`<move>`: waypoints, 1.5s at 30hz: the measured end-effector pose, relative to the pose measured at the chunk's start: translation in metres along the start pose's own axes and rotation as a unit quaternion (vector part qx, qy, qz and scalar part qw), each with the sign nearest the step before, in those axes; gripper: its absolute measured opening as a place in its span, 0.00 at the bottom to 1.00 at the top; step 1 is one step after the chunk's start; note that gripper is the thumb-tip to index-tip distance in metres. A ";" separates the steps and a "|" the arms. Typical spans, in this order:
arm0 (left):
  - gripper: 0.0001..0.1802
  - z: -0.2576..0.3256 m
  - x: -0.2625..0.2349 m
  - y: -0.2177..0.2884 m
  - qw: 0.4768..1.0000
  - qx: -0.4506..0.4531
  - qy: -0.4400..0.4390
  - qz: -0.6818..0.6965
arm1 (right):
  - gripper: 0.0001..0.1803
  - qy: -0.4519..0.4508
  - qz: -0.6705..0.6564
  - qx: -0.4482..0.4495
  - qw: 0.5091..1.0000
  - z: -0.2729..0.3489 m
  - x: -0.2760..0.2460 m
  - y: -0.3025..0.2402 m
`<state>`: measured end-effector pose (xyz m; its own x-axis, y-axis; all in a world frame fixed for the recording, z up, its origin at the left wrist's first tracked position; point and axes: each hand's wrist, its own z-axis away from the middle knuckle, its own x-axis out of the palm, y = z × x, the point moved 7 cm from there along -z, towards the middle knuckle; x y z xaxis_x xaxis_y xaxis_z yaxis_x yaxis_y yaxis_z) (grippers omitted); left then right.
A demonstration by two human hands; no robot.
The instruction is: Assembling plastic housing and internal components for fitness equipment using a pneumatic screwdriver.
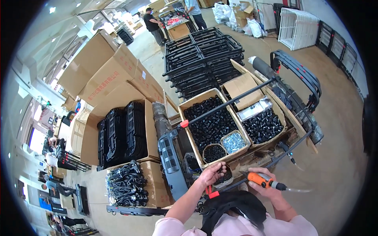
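Orange screwdriver (260,180) is near your side of the carton (237,152) of black caps (208,118). Beside that same side, your left hand (212,174) has fingers almost pinched together, contents unclear; next, a small container (226,183) of dark pieces; then your right hand (268,191), fingers wrapped around the screwdriver.

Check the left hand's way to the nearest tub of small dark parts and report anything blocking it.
Nothing visible does: the left hand overlaps the edge of the tub in this view. The black bar crosses farther off, and the orange screwdriver is in the right hand, to one side.
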<state>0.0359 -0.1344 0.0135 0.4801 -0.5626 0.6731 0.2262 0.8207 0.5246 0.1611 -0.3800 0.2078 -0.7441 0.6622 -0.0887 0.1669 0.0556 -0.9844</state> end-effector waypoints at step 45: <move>0.15 0.123 -0.023 0.006 0.876 0.273 0.178 0.356 | 0.30 -0.266 -0.138 0.015 0.954 -0.102 0.192 0.014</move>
<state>-0.0778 -0.1284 0.0653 0.5904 0.2193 0.7768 -0.6301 0.7267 0.2737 0.0861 -0.1760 0.1926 -0.9813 0.1517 0.1182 -0.0960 0.1461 -0.9846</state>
